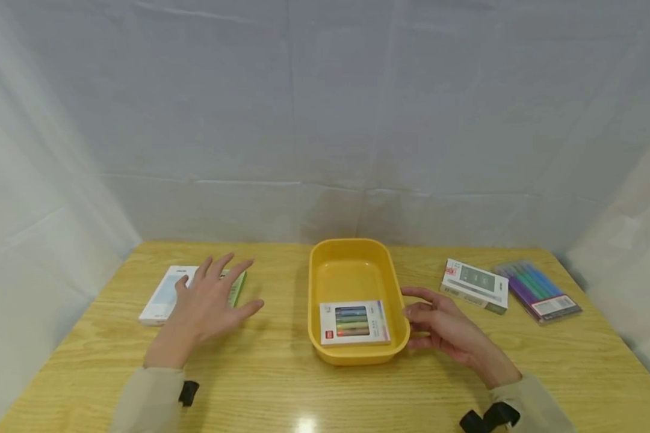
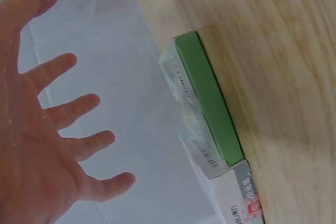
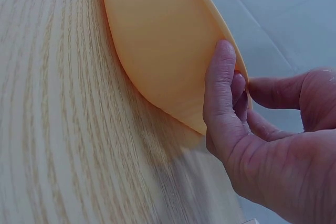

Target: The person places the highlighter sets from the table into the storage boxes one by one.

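Observation:
A yellow plastic bin (image 1: 352, 252) stands on the wooden table, with a white box of coloured pens or crayons (image 1: 354, 322) lying inside, its window showing several colours. My right hand (image 1: 446, 331) holds the bin's right rim; in the right wrist view, curled fingers (image 3: 220, 82) lie against its outer wall. My left hand (image 1: 211, 300) hangs with fingers spread above a white box (image 1: 165, 294) and a green-sided box (image 1: 238, 288). In the left wrist view, that hand (image 2: 47, 135) is apart from the green-sided box (image 2: 210, 98) and the white box (image 2: 231, 198), which lie end to end.
Right of the bin lies a white-and-grey box (image 1: 475, 285). Beside it is a clear pack of coloured pens (image 1: 538, 288). Pale sheeting (image 1: 330, 120) rises behind the table (image 1: 276, 385) and along both sides.

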A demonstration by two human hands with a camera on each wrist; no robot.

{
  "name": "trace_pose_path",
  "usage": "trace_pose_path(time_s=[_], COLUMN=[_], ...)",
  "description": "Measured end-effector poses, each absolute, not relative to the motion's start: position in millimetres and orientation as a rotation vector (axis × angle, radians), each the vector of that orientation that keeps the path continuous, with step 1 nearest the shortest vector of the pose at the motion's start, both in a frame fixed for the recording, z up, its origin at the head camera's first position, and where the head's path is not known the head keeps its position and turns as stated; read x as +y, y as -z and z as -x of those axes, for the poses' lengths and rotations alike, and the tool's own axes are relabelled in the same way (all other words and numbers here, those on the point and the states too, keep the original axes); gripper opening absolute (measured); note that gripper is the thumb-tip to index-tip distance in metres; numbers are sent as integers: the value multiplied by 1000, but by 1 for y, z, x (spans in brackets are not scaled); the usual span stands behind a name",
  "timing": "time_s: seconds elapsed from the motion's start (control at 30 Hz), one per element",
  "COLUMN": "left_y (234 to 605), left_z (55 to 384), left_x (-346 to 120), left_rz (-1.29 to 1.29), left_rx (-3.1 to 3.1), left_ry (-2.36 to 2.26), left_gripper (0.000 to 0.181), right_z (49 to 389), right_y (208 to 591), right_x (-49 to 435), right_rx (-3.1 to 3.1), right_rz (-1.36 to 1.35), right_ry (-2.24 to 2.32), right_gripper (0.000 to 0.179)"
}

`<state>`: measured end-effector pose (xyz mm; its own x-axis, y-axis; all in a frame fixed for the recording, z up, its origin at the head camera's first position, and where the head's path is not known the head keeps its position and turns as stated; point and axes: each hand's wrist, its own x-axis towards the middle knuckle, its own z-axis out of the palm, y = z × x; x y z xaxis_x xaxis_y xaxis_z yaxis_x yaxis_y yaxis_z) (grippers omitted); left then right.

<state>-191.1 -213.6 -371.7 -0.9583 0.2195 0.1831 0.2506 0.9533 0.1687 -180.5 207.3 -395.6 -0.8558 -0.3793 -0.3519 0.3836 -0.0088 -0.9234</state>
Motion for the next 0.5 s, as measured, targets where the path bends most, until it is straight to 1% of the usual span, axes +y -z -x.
trace_pose_path(time_s=[0.33,0.5], left_y=[381,387], left_z=[193,196], left_x=[-219,-220], left_rz=[231,151], left_rx=[-3091,-3238], left_ry=[316,343], left_gripper=[82,95], right_z=[180,181], right_y=[396,396], right_x=[208,208], right_rx=[1732,1738], right_rz=[1,-2], right_ry=[1926,1923], right_gripper=[66,66])
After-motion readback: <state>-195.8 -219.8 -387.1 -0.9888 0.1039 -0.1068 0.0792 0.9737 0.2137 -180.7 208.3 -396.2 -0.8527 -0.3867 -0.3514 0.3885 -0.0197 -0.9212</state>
